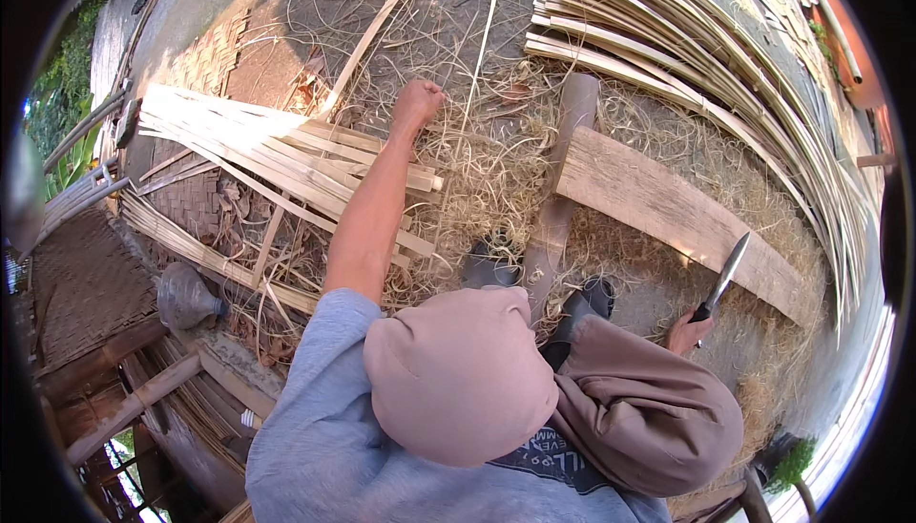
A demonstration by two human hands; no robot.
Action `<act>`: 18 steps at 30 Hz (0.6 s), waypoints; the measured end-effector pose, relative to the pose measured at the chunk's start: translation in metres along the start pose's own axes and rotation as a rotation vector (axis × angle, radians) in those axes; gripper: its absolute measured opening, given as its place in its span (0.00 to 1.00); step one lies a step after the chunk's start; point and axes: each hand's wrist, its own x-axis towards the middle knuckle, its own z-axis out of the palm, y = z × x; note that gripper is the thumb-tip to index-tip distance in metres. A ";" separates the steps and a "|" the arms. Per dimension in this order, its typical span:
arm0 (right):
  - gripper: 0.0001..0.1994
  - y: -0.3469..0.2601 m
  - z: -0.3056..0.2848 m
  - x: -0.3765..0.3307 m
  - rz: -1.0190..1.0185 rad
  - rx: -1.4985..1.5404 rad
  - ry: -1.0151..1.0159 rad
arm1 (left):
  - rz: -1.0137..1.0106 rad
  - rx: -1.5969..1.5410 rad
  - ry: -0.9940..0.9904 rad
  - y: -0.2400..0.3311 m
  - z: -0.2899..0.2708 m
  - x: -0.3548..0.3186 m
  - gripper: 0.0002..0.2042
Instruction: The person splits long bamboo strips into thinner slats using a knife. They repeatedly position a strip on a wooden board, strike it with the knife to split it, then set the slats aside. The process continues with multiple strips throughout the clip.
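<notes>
My left hand [418,106] is stretched out ahead with its fingers curled closed; whether anything lies inside them is hidden. A thin pale strip [485,41] runs just right of it, apart from the fingers, and a wider bamboo strip [374,34] lies to its left. Below and left of that hand spreads a pile of split bamboo slats [277,146]. At the lower right, my right hand [685,332] grips the dark handle of a knife [730,270]. The blade points up and away, over the edge of a wooden plank [668,198].
The plank's far end meets a round bamboo pole [563,189] lying near my feet. A large bundle of bamboo strips [706,55] curves along the right. Curly shavings [491,165] cover the ground. A clear plastic jug [189,296] lies at the left.
</notes>
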 end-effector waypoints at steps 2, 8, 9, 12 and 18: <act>0.23 -0.003 -0.007 0.000 0.040 -0.006 -0.054 | -0.023 -0.101 0.012 0.016 -0.022 0.013 0.12; 0.29 -0.016 -0.009 -0.001 0.139 -0.053 -0.088 | 0.102 -1.082 0.062 0.087 -0.107 0.064 0.14; 0.29 -0.009 -0.009 -0.002 0.138 -0.061 -0.075 | 0.207 -1.296 0.062 0.111 -0.118 0.064 0.14; 0.29 -0.019 -0.005 0.000 0.112 -0.026 -0.088 | 0.376 -0.989 0.195 0.131 -0.167 0.105 0.18; 0.23 -0.008 -0.004 -0.002 -0.020 -0.067 0.077 | 0.268 -0.250 -0.238 0.168 -0.207 0.095 0.09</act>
